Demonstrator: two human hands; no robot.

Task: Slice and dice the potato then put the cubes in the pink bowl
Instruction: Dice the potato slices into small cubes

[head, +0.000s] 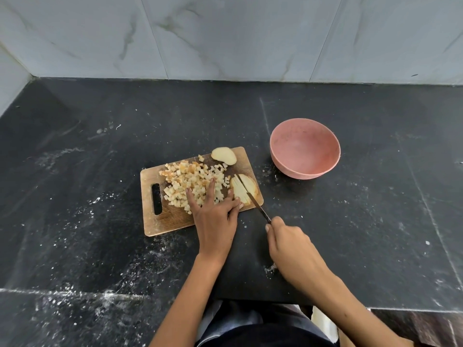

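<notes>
Potato slab (pixel 242 188) between hands: left hand (pixel 216 214) steadying, right hand (pixel 288 240) slicing.

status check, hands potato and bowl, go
Right hand grips knife, left hand steadies potato slice. Cubes piled on board. Pink bowl empty.

1. Soft, even daylight; no hard shadows
2. Faint sheen on the dark countertop (pixel 100 171) and wall tiles (pixel 225 33)
3. Wide-angle bending at the edges
4. Focus fairly sharp
</notes>
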